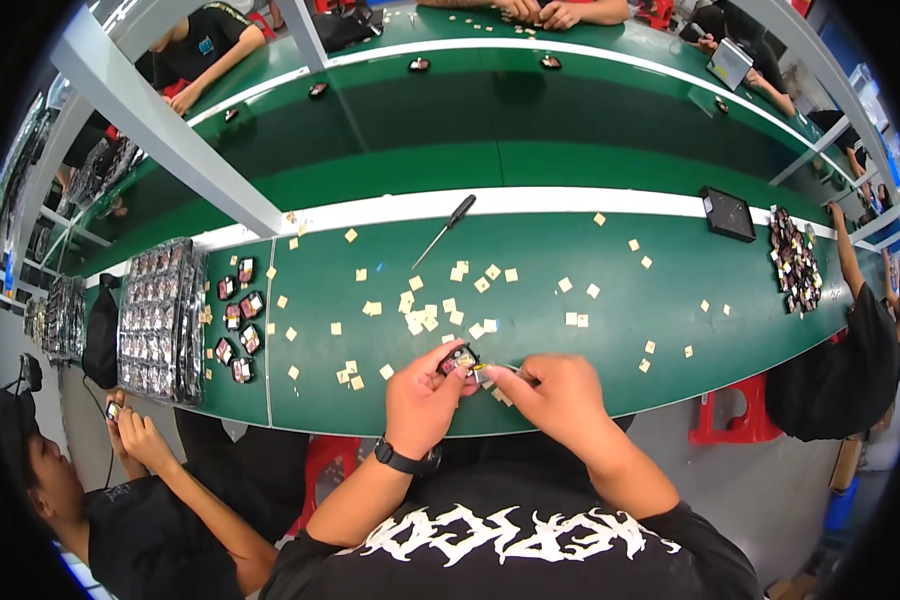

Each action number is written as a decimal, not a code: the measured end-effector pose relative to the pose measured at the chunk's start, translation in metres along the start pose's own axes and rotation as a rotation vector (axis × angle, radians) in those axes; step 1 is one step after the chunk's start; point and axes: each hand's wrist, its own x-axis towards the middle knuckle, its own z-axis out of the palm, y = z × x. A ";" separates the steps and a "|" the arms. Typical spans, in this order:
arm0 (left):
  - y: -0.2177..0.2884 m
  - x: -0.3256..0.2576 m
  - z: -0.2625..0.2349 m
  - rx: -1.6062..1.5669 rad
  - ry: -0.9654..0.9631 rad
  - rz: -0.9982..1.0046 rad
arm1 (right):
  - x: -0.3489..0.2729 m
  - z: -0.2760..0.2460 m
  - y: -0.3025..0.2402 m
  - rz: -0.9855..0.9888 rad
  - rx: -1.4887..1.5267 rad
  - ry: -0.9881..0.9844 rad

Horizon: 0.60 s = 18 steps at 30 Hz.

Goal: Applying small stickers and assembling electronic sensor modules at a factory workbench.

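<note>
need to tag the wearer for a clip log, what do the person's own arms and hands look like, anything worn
Both forearms come in from the lower edge, bare up to the short sleeves of a black T-shirt with white jagged lettering across the chest. The left hand has a black wristwatch with a dark band at the wrist. The right hand wears nothing: no glove, ring or band visible on its fingers.

At the near edge of a green table (610,300) strewn with tan squares (425,318), the left hand (425,395) pinches a small dark part (458,359) against the right hand (555,395), a screwdriver (446,229) lying well beyond.
</note>
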 end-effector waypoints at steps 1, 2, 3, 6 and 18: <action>-0.001 -0.002 0.002 0.010 -0.003 0.007 | 0.001 0.002 0.000 0.038 -0.089 -0.002; -0.001 -0.002 0.002 0.022 -0.006 0.019 | 0.002 0.004 0.001 0.038 -0.085 -0.011; 0.000 -0.002 0.002 0.022 0.002 -0.002 | 0.003 0.004 0.001 0.034 -0.095 -0.020; 0.003 -0.002 0.004 0.038 0.006 -0.046 | 0.002 0.008 0.006 -0.040 -0.048 -0.027; -0.003 -0.002 -0.004 0.274 -0.108 0.198 | 0.001 0.029 0.011 -0.243 -0.046 0.140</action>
